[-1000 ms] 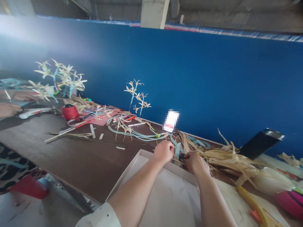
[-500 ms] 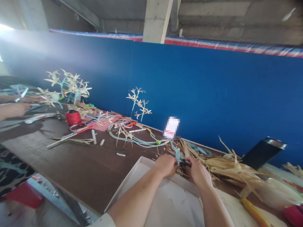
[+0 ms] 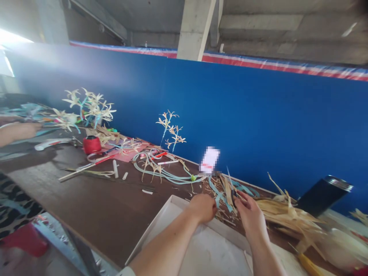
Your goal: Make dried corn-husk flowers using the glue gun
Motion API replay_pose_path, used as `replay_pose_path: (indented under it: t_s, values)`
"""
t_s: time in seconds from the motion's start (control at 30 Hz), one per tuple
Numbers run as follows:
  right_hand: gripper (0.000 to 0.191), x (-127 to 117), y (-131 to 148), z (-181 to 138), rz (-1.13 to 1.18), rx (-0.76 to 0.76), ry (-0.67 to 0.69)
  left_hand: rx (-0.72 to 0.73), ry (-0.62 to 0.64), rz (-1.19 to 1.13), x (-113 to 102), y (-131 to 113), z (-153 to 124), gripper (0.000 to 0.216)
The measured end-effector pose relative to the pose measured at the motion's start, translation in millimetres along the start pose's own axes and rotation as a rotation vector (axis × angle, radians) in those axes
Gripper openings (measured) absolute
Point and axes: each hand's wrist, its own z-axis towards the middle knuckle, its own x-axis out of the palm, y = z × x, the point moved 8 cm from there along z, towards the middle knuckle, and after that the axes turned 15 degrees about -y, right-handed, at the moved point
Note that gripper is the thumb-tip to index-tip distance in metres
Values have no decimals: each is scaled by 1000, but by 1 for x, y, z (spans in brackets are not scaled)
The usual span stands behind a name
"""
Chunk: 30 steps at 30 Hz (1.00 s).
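Note:
My right hand [image 3: 253, 216] is closed round the dark handle of a pair of scissors [image 3: 233, 195], whose thin blade points up and away from me. To its left, my left hand [image 3: 203, 208] is curled into a fist above the far edge of the white shallow box [image 3: 169, 214]. Whether anything is pinched in those fingers is hidden. Light-blue strips [image 3: 220, 198] lie just beyond my left hand, among small straw-coloured scraps [image 3: 225, 218]. Dried husks [image 3: 281, 211] are heaped to the right of my right hand.
A phone-like bright panel [image 3: 209, 160] leans at the back by the blue partition [image 3: 258, 126]. A dark flask [image 3: 323, 195] lies tilted at right. Husk flowers [image 3: 171, 130] stand mid-table. A red spool [image 3: 92, 145] is further left, near another person's hand [image 3: 21, 132].
The scissors have swung from lying low between my hands to pointing upward, and my right hand has shifted slightly right. The light-blue strip no longer stands up from my left fingers.

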Motion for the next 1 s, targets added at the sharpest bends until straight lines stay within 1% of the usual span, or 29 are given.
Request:
replay_pose_path:
  t_s: [0.1,0.13,0.2,0.3,0.37,0.43,0.5,0.57,0.63,0.7,0.77,0.8,0.9,0.93,1.0]
  values:
    - [48,9,-12,-7,394,269,80,-16,-65,-39,-4,1,1,30]
    - [46,14,-13,-10,483,341,124,-28,-105,-64,-8,1,2,29]
    - [40,22,-9,-19,614,438,233,-77,-192,-138,-16,3,4,28]
    - [29,28,3,-29,773,498,377,-199,-295,-295,-27,9,6,27]
    - [27,30,9,-35,849,537,446,-264,-332,-439,-31,13,7,28]
    - [26,33,13,-41,898,575,509,-314,-344,-631,-33,14,8,29]
    - [26,35,15,-46,924,600,552,-367,-314,-849,-31,14,9,34]
    - [26,37,17,-49,922,608,571,-393,-247,-1035,-27,9,9,44]
    - [26,38,18,-50,904,591,576,-375,-143,-1152,-22,0,9,49]
    - [26,38,20,-50,893,562,581,-342,-37,-1200,-17,-9,8,51]
    - [26,34,23,-46,940,543,567,-351,4,-1206,-12,-10,8,53]
    - [25,30,25,-43,995,533,543,-371,-11,-1201,-11,-8,9,53]
    - [19,10,32,-27,1238,477,432,-439,-114,-1148,-14,5,10,53]
    - [18,2,34,-22,1317,459,406,-442,-148,-1099,-16,9,10,52]
    - [17,-10,35,-16,1436,446,386,-384,-224,-924,-25,13,9,50]
